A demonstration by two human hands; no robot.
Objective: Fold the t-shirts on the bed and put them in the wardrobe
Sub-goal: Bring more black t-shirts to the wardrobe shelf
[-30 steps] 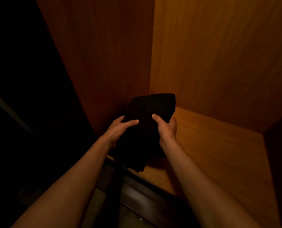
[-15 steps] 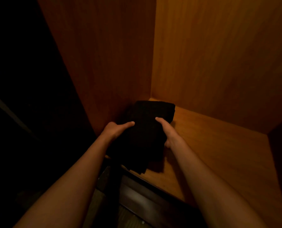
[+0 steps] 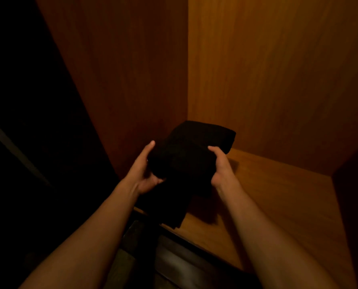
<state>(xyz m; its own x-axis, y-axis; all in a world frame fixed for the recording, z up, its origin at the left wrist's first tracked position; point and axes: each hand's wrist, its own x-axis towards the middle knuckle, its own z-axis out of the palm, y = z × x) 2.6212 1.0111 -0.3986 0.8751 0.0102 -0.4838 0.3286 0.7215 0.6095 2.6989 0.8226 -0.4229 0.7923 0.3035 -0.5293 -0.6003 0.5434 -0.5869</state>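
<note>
Hands both mine: left hand (image 3: pixel 144 174) cups, right hand (image 3: pixel 221 165) grips folded black t-shirt (image 3: pixel 186 159) over wooden wardrobe shelf (image 3: pixel 278 201), back left corner.

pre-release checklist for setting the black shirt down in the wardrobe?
1. Both hands hold the folded black t-shirt: ok, left hand and right hand grip opposite sides.
2. Bundle inside the wardrobe: ok, it is in the back left corner.
3. Fold intact: not ok, a dark layer hangs down at the front.
4. Shelf bare to the right: ok.
5. Front edge on the shelf: not ok, the near corner hangs past the lip.
6. Shirt resting on the shelf: cannot tell, too dark.
</note>
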